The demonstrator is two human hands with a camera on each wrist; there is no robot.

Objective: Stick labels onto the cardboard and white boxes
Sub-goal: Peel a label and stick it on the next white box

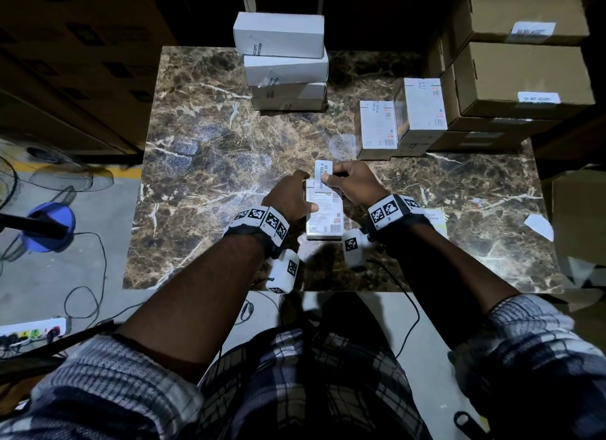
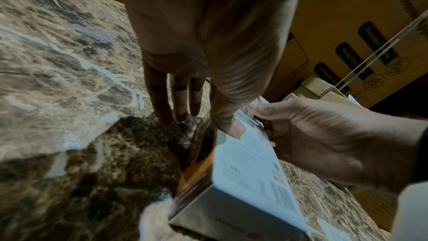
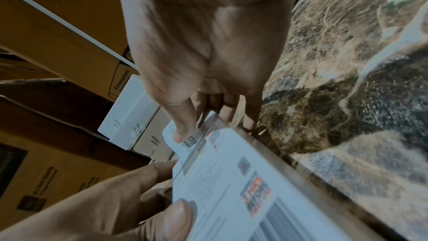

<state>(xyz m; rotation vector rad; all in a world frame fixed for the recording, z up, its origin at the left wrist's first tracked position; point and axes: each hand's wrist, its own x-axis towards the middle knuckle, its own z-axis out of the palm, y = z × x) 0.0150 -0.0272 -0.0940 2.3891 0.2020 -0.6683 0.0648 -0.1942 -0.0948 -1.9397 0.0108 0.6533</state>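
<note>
A white box (image 1: pixel 324 215) printed with text and barcodes lies flat at the middle of the marble table (image 1: pixel 213 164). My left hand (image 1: pixel 295 195) holds its left side, thumb on the top face (image 2: pixel 247 162) and fingers (image 2: pixel 162 105) straight down beside it onto the table. A white label (image 1: pixel 323 169) reading "DO NOT ACCEPT IF SEAL BROKEN" stands over the box's far edge. My right hand (image 1: pixel 341 179) pinches this label (image 3: pixel 190 142), the thumb (image 3: pixel 183 131) pressing it against the box (image 3: pixel 231 180).
A stack of white boxes (image 1: pixel 285 62) stands at the far centre. Two more white boxes (image 1: pixel 400 121) stand at the right beside stacked cardboard boxes (image 1: pixel 521 75). A label sheet (image 1: pixel 436 220) and loose backing paper (image 1: pixel 539 226) lie right of my wrist.
</note>
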